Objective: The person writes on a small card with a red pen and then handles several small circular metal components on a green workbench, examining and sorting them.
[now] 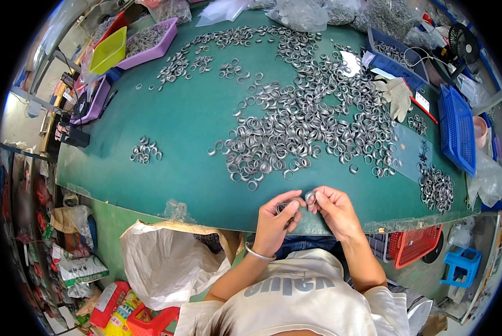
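Both hands at the near edge of the green bench, just apart. Right hand: fingers pinching one small metal ring at the tips. Left hand, silver bracelet on wrist: fingers curled around more rings in the palm. Big pile of loose rings covers the bench middle toward the far edge; small cluster sits apart near the left edge. Blue basket on the right edge, purple tray and yellow-green bin at the far left corner.
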Demonstrator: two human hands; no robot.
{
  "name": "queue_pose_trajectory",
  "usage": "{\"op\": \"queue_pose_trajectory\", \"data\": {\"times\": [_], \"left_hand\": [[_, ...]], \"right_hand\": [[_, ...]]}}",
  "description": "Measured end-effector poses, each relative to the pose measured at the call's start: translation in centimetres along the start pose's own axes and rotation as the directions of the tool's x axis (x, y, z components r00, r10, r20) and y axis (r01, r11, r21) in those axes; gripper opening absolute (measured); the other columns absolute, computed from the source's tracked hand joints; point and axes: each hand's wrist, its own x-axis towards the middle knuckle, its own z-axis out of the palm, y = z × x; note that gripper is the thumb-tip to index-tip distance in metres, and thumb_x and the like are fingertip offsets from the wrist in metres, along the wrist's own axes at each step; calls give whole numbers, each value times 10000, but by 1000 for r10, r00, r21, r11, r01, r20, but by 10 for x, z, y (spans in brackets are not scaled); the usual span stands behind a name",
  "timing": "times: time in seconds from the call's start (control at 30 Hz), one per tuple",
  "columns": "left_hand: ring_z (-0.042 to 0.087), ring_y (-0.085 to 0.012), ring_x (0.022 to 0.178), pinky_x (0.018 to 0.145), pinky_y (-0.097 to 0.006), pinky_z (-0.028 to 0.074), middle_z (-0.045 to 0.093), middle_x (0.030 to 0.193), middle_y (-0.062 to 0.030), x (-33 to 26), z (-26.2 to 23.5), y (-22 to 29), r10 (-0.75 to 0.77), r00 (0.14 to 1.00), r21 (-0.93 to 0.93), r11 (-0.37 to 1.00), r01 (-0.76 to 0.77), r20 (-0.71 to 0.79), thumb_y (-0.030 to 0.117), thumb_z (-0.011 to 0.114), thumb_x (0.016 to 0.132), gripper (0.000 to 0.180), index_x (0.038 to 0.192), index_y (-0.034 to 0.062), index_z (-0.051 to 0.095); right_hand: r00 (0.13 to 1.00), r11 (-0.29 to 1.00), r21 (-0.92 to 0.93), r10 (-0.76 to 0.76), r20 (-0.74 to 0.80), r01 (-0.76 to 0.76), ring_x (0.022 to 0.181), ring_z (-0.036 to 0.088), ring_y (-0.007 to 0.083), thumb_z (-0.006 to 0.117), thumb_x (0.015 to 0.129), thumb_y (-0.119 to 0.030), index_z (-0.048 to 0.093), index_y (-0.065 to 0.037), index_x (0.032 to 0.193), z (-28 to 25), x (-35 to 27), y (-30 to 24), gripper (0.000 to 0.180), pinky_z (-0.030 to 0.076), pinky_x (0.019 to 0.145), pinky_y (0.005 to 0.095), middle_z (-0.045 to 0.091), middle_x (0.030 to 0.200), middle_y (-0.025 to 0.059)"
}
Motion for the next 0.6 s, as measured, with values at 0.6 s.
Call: {"op": "queue_pose_trajectory", "data": {"times": [0.6], "left_hand": [[442,-65,596,426,-177,316,531,757,-16,-6,3,15,-72,997,81,994,74,-22,207,530,917,315,1131,-24,545]], "right_hand": [[722,160,-800,-558,409,578,706,518,258,661,711,2,622,-30,861,27,-2,-6,158,392,616,356,548,765,85]]}}
